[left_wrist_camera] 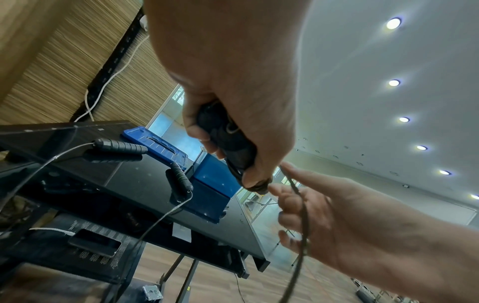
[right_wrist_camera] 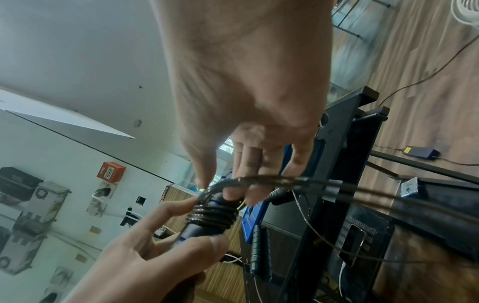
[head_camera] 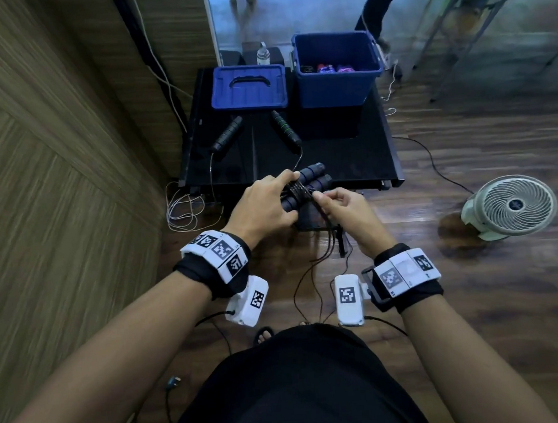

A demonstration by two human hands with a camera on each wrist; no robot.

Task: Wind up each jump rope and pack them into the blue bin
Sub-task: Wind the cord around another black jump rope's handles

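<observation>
My left hand (head_camera: 264, 202) grips the two dark handles with blue bands (head_camera: 314, 176) of a jump rope, held side by side over the table's front edge. Dark cord is coiled round the handles (right_wrist_camera: 211, 215). My right hand (head_camera: 336, 204) pinches that cord (right_wrist_camera: 259, 180) just beside the coil, and the loose rest of it hangs toward the floor (head_camera: 311, 274). A second jump rope with black handles (head_camera: 227, 134) and a thin grey cord lies unwound on the black table (head_camera: 349, 161). The blue bin (head_camera: 338, 73) stands at the back right with wound ropes inside.
The bin's blue lid (head_camera: 249, 87) lies flat to the left of the bin. A white bottle (head_camera: 263, 53) stands behind the lid. A white floor fan (head_camera: 512, 207) sits right of the table. Cables trail on the wooden floor, and a wood-panelled wall runs along the left.
</observation>
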